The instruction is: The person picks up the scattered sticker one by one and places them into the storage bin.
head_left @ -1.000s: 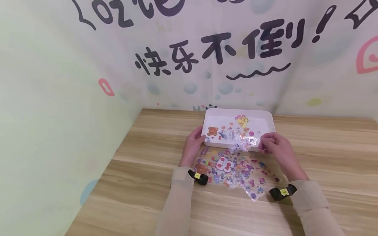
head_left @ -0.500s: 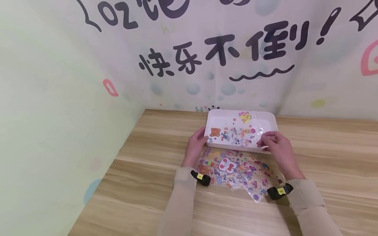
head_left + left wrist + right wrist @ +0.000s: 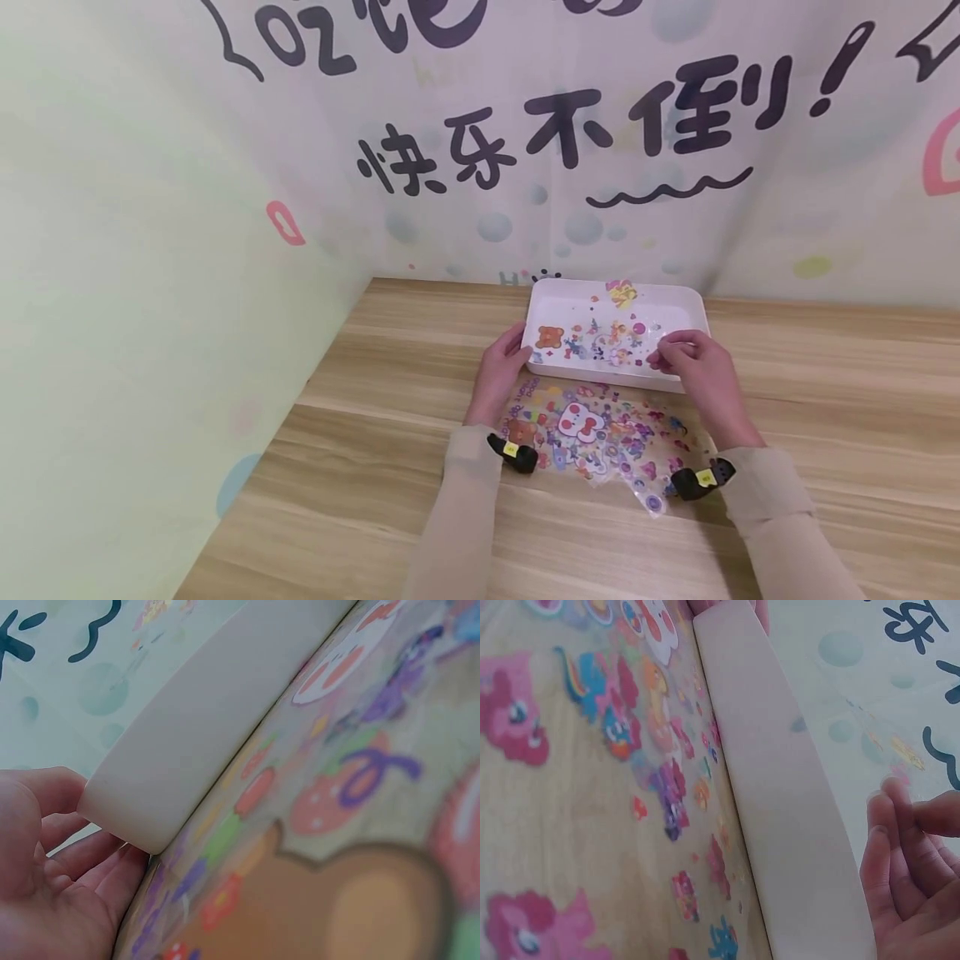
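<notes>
A white plastic tray (image 3: 660, 383) stands near the wall. At its left front corner my left hand (image 3: 501, 367) grips it, the thumb side at the rim and the other fingers against the wall, as the left wrist view shows. Clear sheets printed with small cartoon stickers (image 3: 617, 335) lie inside, a brown bear (image 3: 550, 337) among the prints. Over the front right of the tray, my right hand (image 3: 697, 362) pinches the edge of a clear sticker sheet between thumb and fingertips. The transparent sheet's outline is hard to make out there.
More clear sticker sheets (image 3: 581, 422) overlap on the wooden table (image 3: 375, 467) just in front of the tray, between both forearms. A printed cloth wall (image 3: 465, 200) rises right behind the tray, and a pale side wall (image 3: 150, 292) borders the left.
The clear sheet at my right hand hung over the tray's front rim and now lies within the tray. My right hand has shifted slightly left; my left hand keeps its grip.
</notes>
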Demonstrator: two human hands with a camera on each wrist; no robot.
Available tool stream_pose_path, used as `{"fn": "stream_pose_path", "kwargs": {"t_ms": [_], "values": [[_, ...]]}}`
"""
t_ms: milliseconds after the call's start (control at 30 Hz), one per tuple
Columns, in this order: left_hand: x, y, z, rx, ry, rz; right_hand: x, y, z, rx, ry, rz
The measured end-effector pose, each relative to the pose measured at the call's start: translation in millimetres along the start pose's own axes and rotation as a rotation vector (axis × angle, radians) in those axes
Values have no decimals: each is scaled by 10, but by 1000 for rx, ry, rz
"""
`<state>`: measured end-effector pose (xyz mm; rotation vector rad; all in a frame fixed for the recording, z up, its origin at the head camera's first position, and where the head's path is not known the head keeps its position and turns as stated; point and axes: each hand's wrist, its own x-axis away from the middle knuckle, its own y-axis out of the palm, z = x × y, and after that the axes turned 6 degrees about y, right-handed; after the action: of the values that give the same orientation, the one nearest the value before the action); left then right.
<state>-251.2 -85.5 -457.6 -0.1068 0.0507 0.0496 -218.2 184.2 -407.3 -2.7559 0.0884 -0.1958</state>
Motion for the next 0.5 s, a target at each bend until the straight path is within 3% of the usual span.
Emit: {"fn": "stream_pose_path", "kwargs": {"t_ms": [367,500], "values": [[19,7,29,-4,-2,3,-40,105,-24,22,23,-42],[31,3,66,1,-8,-1,-330,182,303,41,-4,-8]]}}
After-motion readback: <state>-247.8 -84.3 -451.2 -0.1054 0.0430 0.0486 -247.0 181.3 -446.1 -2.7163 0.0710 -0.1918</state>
